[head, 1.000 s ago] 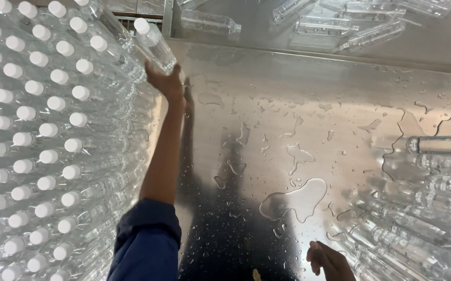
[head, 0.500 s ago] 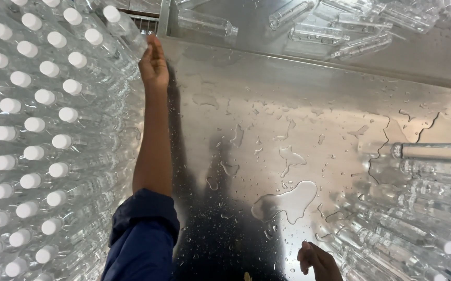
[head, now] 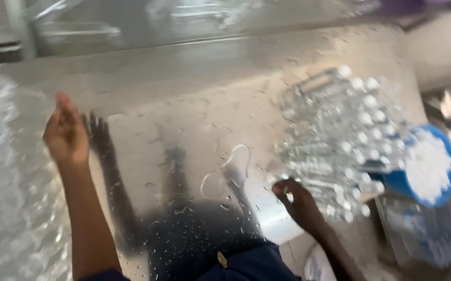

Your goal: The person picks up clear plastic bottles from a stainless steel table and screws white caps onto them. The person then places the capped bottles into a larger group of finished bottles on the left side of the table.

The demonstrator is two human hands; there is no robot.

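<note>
On the wet steel table (head: 184, 104): two bare hands work, one at each side.
Left hand (head: 65, 132): open, flat, holding nothing, just beside the blurred stack of bottles (head: 7, 198) on its outer side.
Right hand (head: 299, 202): curled at the near edge of the pile of clear bottles (head: 340, 135); whether it grips one, the blur hides.
Doing it well: likely take one bottle by the neck, since the wet plastic slips.
Count: two hands, two bottle heaps, one blue tub (head: 418, 171) of white caps beyond the right hand; single bottles too blurred to count.
</note>
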